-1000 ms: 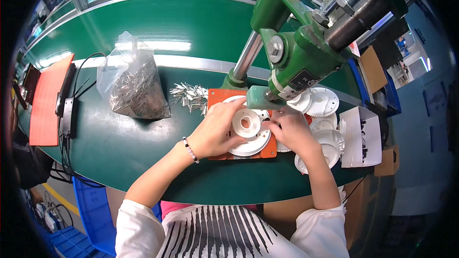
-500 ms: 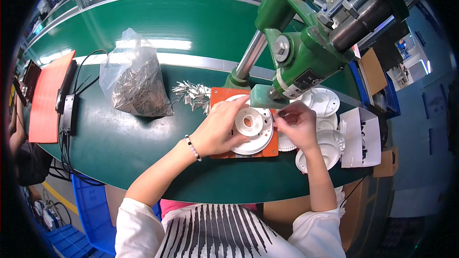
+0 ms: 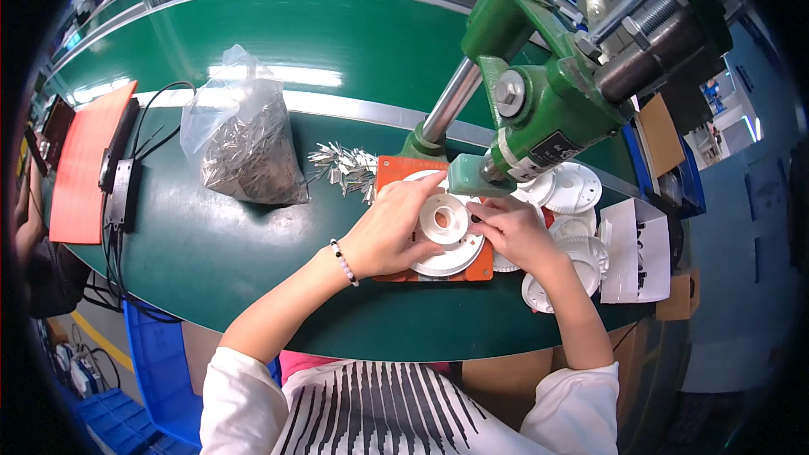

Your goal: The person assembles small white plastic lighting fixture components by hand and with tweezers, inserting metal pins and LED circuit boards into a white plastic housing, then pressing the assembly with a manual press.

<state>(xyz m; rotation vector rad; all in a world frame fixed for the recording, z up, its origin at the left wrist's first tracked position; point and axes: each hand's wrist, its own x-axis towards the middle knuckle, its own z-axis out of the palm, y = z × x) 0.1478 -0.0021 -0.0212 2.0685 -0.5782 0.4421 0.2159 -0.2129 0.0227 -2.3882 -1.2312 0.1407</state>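
Note:
A round white plastic part (image 3: 447,264) with a raised ring-shaped hub (image 3: 444,218) lies on an orange plate (image 3: 481,270). My left hand (image 3: 394,226) grips the part's left side, thumb near the hub and fingers reaching round its far edge. At the hub's right side, my right hand (image 3: 520,234) pinches a small dark piece (image 3: 474,219) against or just over the part. Its exact shape is hidden by the fingers. Above the far right of the part hangs the pale green block (image 3: 468,175) of a green hand press (image 3: 552,109).
More white round parts (image 3: 575,188) are heaped right of the plate, beside a white box (image 3: 619,248) with small black pieces. At left stand a clear bag (image 3: 253,152) of thin metal pins and a loose pin pile (image 3: 345,167). An orange-red board (image 3: 88,168) is further left.
My right hand has moved left and inward, carrying the small dark piece from the part's right edge to beside the hub. My left hand keeps its grip. The view has shifted slightly.

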